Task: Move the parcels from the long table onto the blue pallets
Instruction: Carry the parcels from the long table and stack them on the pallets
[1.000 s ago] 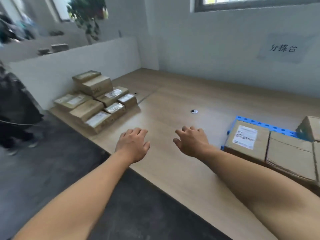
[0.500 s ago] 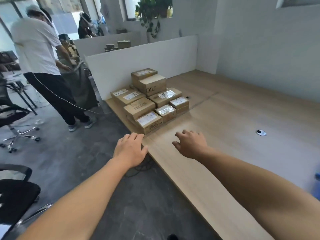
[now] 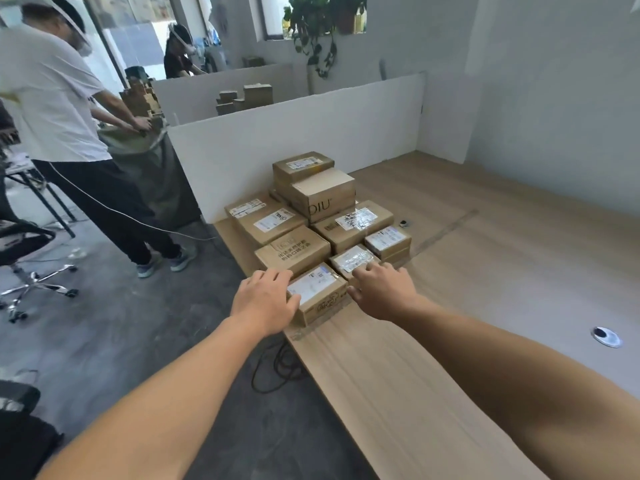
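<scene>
A pile of brown cardboard parcels [image 3: 322, 195] with white labels sits at the left end of the long wooden table [image 3: 485, 271]. The nearest parcel [image 3: 320, 296] lies at the table's front edge. My left hand [image 3: 265, 301] rests against that parcel's left side, fingers relaxed over its top edge. My right hand [image 3: 382, 291] is at its right side, with straight fingers touching the taped parcel [image 3: 351, 261] just behind. Neither hand holds anything. No blue pallet is in view.
A white partition [image 3: 294, 133] stands behind the pile. A person in a white shirt [image 3: 59, 98] works at a sack to the left, beside an office chair [image 3: 24, 244]. Cables [image 3: 277, 368] lie on the floor under the table edge. A round grommet [image 3: 606, 337] sits in the tabletop at right.
My view has swung left and closed in on the pile. Both hands have reached forward from above the bare table to the nearest parcel. The blue pallet has left the view.
</scene>
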